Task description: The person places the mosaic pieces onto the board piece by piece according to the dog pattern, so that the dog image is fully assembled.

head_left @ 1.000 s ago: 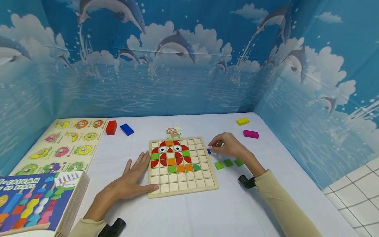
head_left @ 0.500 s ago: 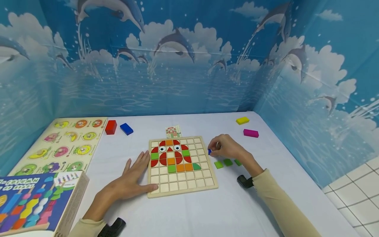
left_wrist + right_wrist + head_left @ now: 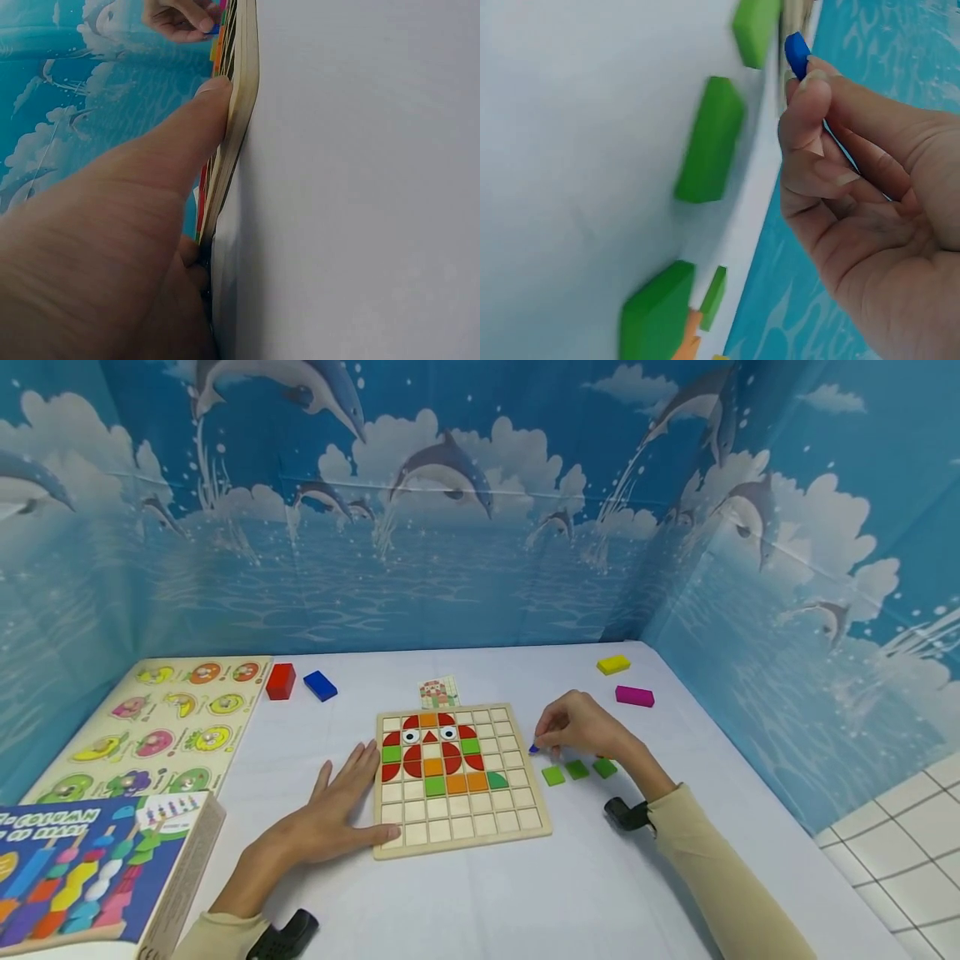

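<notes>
1. The wooden board lies flat on the white table; it looks stiff and light, and the left hand presses its near-left edge with straight, spread fingers
2. 3 green tiles lie in a row just right of the board
3. 1 blue tile, small, hard and probably slippery, best taken by its edges, is pinched in the right hand, beside the board's right edge

We see a staged tabletop play booth: dolphin-print backdrop panels enclose a white table holding children's wooden puzzles.
</notes>
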`<state>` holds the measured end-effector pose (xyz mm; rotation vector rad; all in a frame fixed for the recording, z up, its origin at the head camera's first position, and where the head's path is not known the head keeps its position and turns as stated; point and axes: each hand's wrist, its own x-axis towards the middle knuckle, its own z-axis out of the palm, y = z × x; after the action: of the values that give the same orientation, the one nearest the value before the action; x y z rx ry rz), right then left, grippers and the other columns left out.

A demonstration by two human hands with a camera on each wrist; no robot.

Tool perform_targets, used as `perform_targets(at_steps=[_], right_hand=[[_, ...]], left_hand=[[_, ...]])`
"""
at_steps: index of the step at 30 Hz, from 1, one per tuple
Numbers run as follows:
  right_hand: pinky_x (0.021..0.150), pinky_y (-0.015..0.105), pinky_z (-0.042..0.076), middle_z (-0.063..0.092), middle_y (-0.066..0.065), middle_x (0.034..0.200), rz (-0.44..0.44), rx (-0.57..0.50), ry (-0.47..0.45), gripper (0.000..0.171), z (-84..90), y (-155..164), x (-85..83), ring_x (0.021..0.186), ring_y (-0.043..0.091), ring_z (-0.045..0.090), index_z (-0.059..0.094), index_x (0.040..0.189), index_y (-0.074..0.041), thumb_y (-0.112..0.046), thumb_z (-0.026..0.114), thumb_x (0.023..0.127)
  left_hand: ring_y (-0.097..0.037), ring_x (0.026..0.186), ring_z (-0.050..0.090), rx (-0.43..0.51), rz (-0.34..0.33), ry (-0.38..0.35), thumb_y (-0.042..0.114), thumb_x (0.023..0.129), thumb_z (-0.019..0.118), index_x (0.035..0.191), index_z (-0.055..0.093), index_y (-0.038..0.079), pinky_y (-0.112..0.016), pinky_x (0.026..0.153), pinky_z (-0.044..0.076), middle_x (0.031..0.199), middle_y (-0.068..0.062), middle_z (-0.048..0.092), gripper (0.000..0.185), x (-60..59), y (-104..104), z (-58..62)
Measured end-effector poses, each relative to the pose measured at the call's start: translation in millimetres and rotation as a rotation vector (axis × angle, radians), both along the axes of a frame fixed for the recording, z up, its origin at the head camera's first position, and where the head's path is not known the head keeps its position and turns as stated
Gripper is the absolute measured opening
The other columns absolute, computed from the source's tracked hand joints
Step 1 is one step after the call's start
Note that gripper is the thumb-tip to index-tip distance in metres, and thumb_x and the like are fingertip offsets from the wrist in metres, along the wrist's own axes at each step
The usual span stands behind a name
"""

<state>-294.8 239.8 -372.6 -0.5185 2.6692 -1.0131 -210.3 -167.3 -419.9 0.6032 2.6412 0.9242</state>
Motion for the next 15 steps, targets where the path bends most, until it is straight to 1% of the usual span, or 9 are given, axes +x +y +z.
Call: perform_targets(at_steps=[3, 5, 7, 11, 15], right_hand=[[0.067, 0.027, 0.057, 0.079, 0.009, 0.086, 0.029, -0.054, -0.014, 0.004, 4.0, -3, 1.5, 0.066, 0.03, 0.07, 0.081, 0.091, -0.002, -0.004, 0.083, 0.094], [0.067, 0.028, 0.058, 0.08, 0.011, 0.087, 0.069, -0.085, -0.048, 0.003, 6.1, -7, 3.6, 0.066, 0.031, 0.07, 0.081, 0.093, -0.001, -0.003, 0.083, 0.094], [0.067, 0.029, 0.06, 0.08, 0.012, 0.087, 0.11, -0.097, -0.095, 0.004, 6.4, -13, 5.6, 0.066, 0.03, 0.069, 0.081, 0.094, 0.0, -0.004, 0.082, 0.095], [0.064, 0.029, 0.058, 0.079, 0.008, 0.082, 0.156, -0.058, -0.146, 0.004, 4.2, -22, 9.5, 0.062, 0.021, 0.064, 0.082, 0.092, 0.0, -0.003, 0.083, 0.094], [0.058, 0.024, 0.05, 0.077, 0.004, 0.076, 0.166, -0.008, -0.137, 0.006, 2.8, -28, 12.8, 0.06, 0.015, 0.058, 0.083, 0.087, -0.003, -0.002, 0.083, 0.092]], left_hand=[[-0.04, 0.167, -0.004, -0.006, -0.003, 0.011, 0.063, 0.089, 0.08, 0.172, 0.013, 0.003, -0.068, 0.128, -0.014, 0.182, -0.016, 0.005, 0.123, -0.5, 0, -0.9], [-0.039, 0.167, -0.005, -0.015, -0.001, 0.012, 0.063, 0.089, 0.08, 0.173, 0.013, 0.004, -0.068, 0.128, -0.014, 0.182, -0.015, 0.005, 0.122, -0.2, 0, -0.4], [-0.038, 0.167, -0.005, -0.022, 0.005, 0.002, 0.063, 0.088, 0.08, 0.173, 0.013, 0.005, -0.068, 0.128, -0.014, 0.182, -0.015, 0.005, 0.122, 0.2, 0, 0.9], [-0.038, 0.167, -0.004, -0.023, 0.011, -0.008, 0.062, 0.089, 0.081, 0.173, 0.013, 0.006, -0.068, 0.128, -0.014, 0.182, -0.014, 0.006, 0.122, 1.1, 1, 2.7], [-0.038, 0.167, -0.005, -0.024, 0.011, -0.008, 0.061, 0.089, 0.081, 0.173, 0.013, 0.006, -0.068, 0.128, -0.014, 0.182, -0.014, 0.005, 0.122, 0.8, 1, 3.4]])
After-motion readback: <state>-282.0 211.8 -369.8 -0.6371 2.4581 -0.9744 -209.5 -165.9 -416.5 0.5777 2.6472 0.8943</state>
